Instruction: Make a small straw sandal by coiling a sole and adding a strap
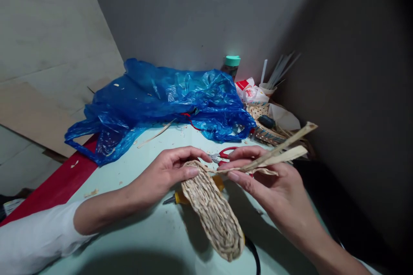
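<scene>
A long oval piece of coiled, braided straw hangs tilted over the table, its upper end pinched between the thumb and fingers of my left hand. From that end a thin braid runs right into my right hand, whose thumb and fingers press on it. Loose flat straw strands stick out past the right fingers, up and to the right. Beneath the woven piece lies a yellow glue gun with a dark nozzle, partly hidden. Red-handled scissors lie just behind my hands, partly covered by the right fingers.
A crumpled blue plastic bag covers the table's back. Behind it stands a jar with a green lid. At the back right are a woven basket and a cup of white sticks. Straw scraps dot the pale tabletop.
</scene>
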A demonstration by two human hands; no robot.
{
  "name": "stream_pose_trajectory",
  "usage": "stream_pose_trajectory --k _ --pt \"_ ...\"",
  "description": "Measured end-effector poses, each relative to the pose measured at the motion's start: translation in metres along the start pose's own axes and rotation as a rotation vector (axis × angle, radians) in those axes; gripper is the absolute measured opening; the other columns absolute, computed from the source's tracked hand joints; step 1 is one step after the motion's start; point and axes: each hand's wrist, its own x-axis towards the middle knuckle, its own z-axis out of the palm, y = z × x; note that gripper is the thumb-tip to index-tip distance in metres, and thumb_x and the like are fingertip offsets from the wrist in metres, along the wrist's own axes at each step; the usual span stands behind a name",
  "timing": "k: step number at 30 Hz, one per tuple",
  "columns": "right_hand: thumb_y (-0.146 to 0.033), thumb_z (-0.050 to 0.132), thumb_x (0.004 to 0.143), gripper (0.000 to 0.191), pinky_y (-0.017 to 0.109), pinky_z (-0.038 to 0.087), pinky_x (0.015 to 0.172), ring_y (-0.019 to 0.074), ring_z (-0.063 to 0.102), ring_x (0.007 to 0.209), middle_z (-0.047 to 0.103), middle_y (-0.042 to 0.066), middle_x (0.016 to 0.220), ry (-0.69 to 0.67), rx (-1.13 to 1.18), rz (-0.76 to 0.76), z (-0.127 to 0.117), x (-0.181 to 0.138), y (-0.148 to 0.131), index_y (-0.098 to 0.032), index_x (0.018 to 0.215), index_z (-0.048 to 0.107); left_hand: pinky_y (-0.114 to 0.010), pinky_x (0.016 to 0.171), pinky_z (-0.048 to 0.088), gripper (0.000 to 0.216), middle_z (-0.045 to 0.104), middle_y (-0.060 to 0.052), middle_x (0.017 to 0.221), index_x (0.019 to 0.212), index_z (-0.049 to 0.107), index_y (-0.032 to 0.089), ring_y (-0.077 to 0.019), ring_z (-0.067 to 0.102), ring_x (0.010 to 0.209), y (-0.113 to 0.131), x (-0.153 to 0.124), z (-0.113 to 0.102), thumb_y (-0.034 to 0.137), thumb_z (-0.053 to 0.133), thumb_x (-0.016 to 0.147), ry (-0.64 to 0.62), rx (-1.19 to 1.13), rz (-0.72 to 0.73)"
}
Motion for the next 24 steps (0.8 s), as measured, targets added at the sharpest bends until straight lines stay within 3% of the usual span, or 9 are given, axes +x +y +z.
stream_pose_trajectory --k 6,11,15,18,21,24 --pt "-0.027 0.075 0.080 0.008 0.024 0.063 0.066 0.0189 0.073 0.078 0.073 0.005 0.093 0.001 0.134 0.119 0.004 -0.001 -0.004 -0.020 0.078 0.076 -0.025 0.079 0.044 0.013 0.072 -0.005 0.090 0.088 0.076 0.019 -0.0187 0.062 0.086 0.002 -0.004 -0.003 0.019 0.065 0.083 -0.029 0.076 0.037" --pt "-0.030 0.074 0.080 0.009 0.024 0.063 0.062 0.0193 0.073 0.075 0.073 0.004 0.092 0.001 0.121 0.102 0.005 -0.006 -0.006 -0.022 0.082 0.075 -0.025 0.074 0.046 0.011 0.068 -0.005 0.087 0.088 0.075 0.018 -0.0182 0.060 0.082 -0.001 -0.007 -0.005 0.019 0.065 0.083 -0.080 0.004 -0.026" --pt "-0.037 0.066 0.087 0.017 0.029 0.062 0.066 0.0225 0.072 0.085 0.074 0.005 0.094 -0.053 -0.041 0.062 0.002 -0.007 -0.003 -0.023 0.094 0.073 -0.021 0.066 0.047 0.009 0.064 -0.004 0.082 0.088 0.072 0.017 -0.0139 0.059 0.073 -0.008 -0.002 -0.015 0.019 0.071 0.079 0.052 -0.248 -0.127" --pt "-0.035 0.062 0.090 0.016 0.026 0.058 0.060 0.0176 0.069 0.067 0.072 0.002 0.080 -0.128 -0.243 0.018 0.002 -0.007 0.000 -0.021 0.094 0.068 -0.021 0.068 0.052 0.013 0.065 -0.003 0.080 0.092 0.068 0.018 -0.0128 0.062 0.071 -0.009 0.008 -0.031 0.016 0.072 0.080 0.177 -0.402 -0.113" --pt "-0.031 0.059 0.091 0.012 0.026 0.053 0.054 0.0159 0.067 0.059 0.071 0.000 0.075 -0.183 -0.389 -0.125 0.005 -0.009 0.002 -0.022 0.088 0.065 -0.022 0.071 0.054 0.017 0.065 -0.003 0.082 0.092 0.065 0.018 -0.0126 0.065 0.074 -0.004 0.016 -0.047 0.007 0.069 0.079 0.302 -0.485 -0.044" --pt "-0.030 0.054 0.093 0.013 0.025 0.052 0.052 0.0153 0.067 0.058 0.070 -0.001 0.074 -0.226 -0.338 -0.109 0.010 -0.010 0.003 -0.023 0.089 0.063 -0.022 0.067 0.055 0.015 0.067 -0.005 0.088 0.089 0.062 0.019 -0.0124 0.065 0.070 0.001 0.018 -0.052 0.008 0.067 0.081 0.254 -0.583 -0.045"
